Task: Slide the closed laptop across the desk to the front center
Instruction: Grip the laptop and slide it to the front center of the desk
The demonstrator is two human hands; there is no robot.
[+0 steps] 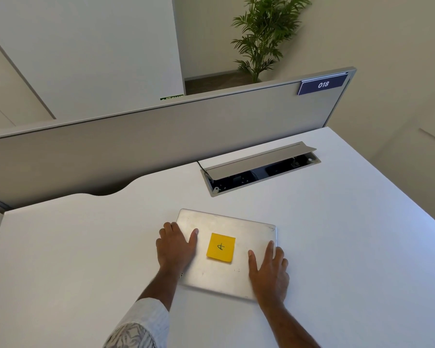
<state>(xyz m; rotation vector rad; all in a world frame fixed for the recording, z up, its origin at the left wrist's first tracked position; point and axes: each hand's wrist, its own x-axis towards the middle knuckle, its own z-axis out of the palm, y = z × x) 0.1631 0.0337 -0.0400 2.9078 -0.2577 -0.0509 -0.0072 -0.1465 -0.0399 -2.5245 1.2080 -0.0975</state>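
Observation:
A closed silver laptop [226, 222] lies flat on the white desk [86, 247], near the middle of the view. A yellow sticky note [221, 247] with a pen mark is stuck on its lid. My left hand [175, 247] grips the laptop's left edge, thumb on the lid and fingers wrapped over the side. My right hand [269, 270] grips the right edge near the front corner, thumb resting on the lid.
An open cable tray [259, 169] with a raised grey flap is set into the desk behind the laptop. A grey partition [161, 136] with a blue "018" label [323, 84] runs along the back edge. A potted plant [264, 33] stands beyond it.

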